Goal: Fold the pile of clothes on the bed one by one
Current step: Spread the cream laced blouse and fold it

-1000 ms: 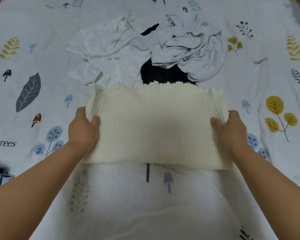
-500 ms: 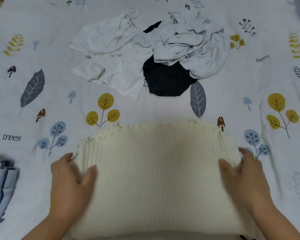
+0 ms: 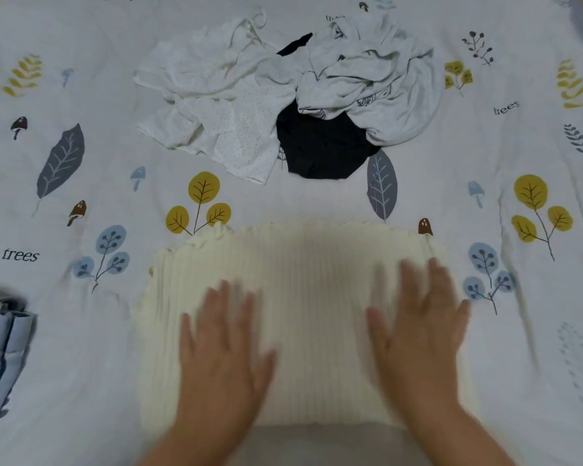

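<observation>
A cream ribbed knit garment (image 3: 317, 290) lies folded into a wide rectangle on the bed, near its front edge. My left hand (image 3: 221, 351) lies flat on its left half with fingers spread. My right hand (image 3: 421, 331) lies flat on its right half, fingers straight; both hands are motion-blurred. Farther back lies the pile of unfolded clothes: a white dotted garment (image 3: 223, 105), a black garment (image 3: 320, 146) and a light grey garment (image 3: 374, 82).
The bed is covered by a white sheet (image 3: 81, 183) printed with leaves, mushrooms and the word "trees". A folded light-blue item (image 3: 0, 351) sits at the left edge. Bare sheet lies between the cream garment and the pile.
The cream garment came toward me from beside the pile to the front of the bed. My hands let go of its side edges and now lie flat on top.
</observation>
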`<state>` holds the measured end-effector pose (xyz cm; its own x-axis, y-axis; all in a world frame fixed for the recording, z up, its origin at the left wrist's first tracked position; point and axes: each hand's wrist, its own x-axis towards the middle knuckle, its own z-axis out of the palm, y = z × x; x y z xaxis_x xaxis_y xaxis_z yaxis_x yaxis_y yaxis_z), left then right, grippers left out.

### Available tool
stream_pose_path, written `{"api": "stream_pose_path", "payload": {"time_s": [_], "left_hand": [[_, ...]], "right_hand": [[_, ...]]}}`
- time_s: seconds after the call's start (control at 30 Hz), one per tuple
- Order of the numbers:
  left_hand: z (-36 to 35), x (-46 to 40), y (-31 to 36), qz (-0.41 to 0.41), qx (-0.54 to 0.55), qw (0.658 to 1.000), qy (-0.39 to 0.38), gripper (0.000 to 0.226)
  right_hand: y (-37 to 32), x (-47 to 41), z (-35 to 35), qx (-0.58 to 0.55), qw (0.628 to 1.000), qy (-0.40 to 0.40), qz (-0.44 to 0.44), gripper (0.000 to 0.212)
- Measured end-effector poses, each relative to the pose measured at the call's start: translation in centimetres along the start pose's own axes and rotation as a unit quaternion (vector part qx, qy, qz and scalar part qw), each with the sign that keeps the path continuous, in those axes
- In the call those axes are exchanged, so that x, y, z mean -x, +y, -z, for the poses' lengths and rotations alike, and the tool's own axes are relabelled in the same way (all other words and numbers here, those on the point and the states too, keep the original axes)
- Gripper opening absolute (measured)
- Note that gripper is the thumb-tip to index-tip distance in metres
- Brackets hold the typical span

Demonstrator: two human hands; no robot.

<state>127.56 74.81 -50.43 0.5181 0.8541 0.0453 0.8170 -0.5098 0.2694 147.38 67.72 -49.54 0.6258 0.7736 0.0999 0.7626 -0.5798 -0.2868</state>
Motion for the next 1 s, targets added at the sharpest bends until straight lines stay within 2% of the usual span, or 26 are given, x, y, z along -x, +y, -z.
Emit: {"api": "stream_pose_path", "payload": {"time_s": [0.03,0.1,0.23,0.37,0.47,0.53,0.6,0.67,0.73,0.77,0.83,0.93,1.0], "left_hand": [[-1.0,1.1,0.5,-0.027,-0.008,0.999,-0.044,0.062],[-2.7,2.3,0.1,-0.019,-0.026,0.992,-0.122,0.065],[-3.5,2.4,-1.5,0.015,-0.048,0.983,-0.176,0.064],[-2.9,2.1,-2.7,0.038,-0.099,0.974,-0.198,0.066],[-2.1,1.6,-3.3,0.065,-0.14,0.968,-0.199,0.069],[-1.2,0.9,-2.8,0.079,-0.146,0.965,-0.203,0.069],[-0.3,0.3,-1.6,0.072,-0.115,0.972,-0.192,0.068],[0.2,0.1,-0.2,0.024,-0.078,0.983,-0.166,0.06],[0.0,0.2,1.0,-0.031,-0.052,0.98,-0.189,0.053],[-0.3,0.2,1.4,-0.049,-0.05,0.972,-0.223,0.053],[-0.8,0.2,2.0,-0.062,-0.049,0.96,-0.267,0.053],[-0.6,-0.2,2.4,-0.055,-0.009,0.953,-0.298,0.068],[-0.2,-0.5,2.2,-0.023,0.081,0.954,-0.289,0.053]], "right_hand": [[-0.6,1.7,-0.7,0.02,0.998,-0.041,0.053,0.061],[-0.5,4.5,-2.7,0.057,0.983,-0.127,0.117,0.065],[1.8,5.5,-4.3,0.102,0.967,-0.201,0.12,0.067],[3.8,4.3,-2.9,0.108,0.967,-0.222,0.069,0.068],[5.3,3.7,-1.5,0.096,0.974,-0.195,0.063,0.066],[5.6,3.3,-0.2,0.076,0.984,-0.152,0.059,0.056],[5.8,2.7,1.1,0.052,0.993,-0.101,-0.025,0.05],[5.6,1.9,2.8,-0.02,0.981,-0.119,-0.153,0.061],[5.6,1.2,4.0,-0.136,0.931,-0.188,-0.281,0.065],[5.8,0.9,4.1,-0.176,0.905,-0.226,-0.315,0.063],[6.0,0.6,4.5,-0.229,0.874,-0.263,-0.339,0.053],[5.0,-0.2,6.2,-0.32,0.826,-0.291,-0.361,0.033],[3.7,-0.7,7.6,-0.318,0.835,-0.298,-0.335,0.029]]}}
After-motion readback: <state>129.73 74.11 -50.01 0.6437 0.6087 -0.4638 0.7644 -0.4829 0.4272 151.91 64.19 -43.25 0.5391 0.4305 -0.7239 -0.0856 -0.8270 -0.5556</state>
